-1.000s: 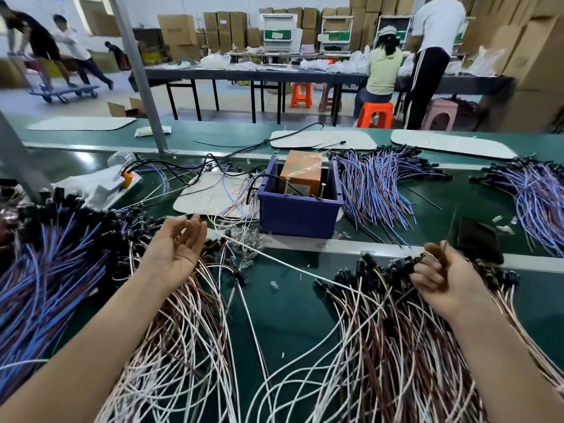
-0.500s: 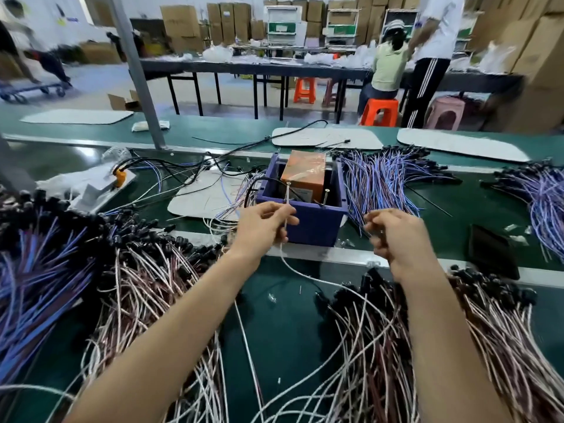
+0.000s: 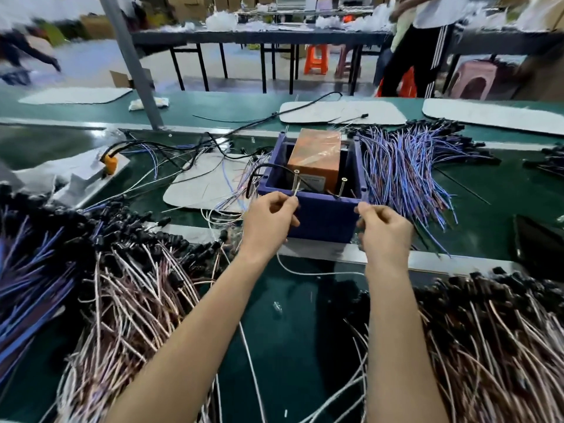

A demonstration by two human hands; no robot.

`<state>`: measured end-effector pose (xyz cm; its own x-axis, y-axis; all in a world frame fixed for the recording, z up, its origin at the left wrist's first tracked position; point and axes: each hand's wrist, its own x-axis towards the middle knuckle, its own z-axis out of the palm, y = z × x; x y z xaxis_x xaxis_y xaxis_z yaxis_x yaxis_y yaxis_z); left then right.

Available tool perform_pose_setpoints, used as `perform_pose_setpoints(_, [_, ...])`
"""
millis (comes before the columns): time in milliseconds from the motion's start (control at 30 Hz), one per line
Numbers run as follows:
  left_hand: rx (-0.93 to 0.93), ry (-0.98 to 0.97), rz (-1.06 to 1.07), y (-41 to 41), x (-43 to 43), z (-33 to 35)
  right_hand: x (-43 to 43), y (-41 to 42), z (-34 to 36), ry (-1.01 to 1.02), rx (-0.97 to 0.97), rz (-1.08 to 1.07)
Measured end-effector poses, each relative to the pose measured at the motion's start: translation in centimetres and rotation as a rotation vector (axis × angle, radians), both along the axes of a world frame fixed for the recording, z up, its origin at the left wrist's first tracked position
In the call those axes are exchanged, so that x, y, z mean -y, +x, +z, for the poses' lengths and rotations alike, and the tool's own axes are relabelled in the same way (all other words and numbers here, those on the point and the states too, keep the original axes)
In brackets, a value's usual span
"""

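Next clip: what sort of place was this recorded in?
Probably a factory line for wire assembly: heaps of cut wires lie on a green workbench, the left hand and right hand hold a white wire, and long tables stand behind.

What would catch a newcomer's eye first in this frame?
The left hand and right hand, centre frame, each pinch a thin white wire that sags between them, before a blue box holding an orange block. Heaps of pink-and-white wires flank both forearms on the green table.
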<state>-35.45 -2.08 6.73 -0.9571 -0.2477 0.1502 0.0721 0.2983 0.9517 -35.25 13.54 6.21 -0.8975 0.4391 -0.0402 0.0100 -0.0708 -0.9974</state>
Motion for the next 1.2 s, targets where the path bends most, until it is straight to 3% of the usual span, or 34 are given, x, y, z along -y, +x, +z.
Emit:
perform_pose_setpoints(633, [0.084, -0.016, -0.136, 0.3, 0.8, 0.9, 1.0, 0.0, 0.0, 0.044, -0.002, 0.099])
perform_pose_setpoints(1200, [0.094, -0.071, -0.111, 0.7, 1.2, 1.0, 0.8, 0.1, 0.5, -0.090, -0.013, 0.203])
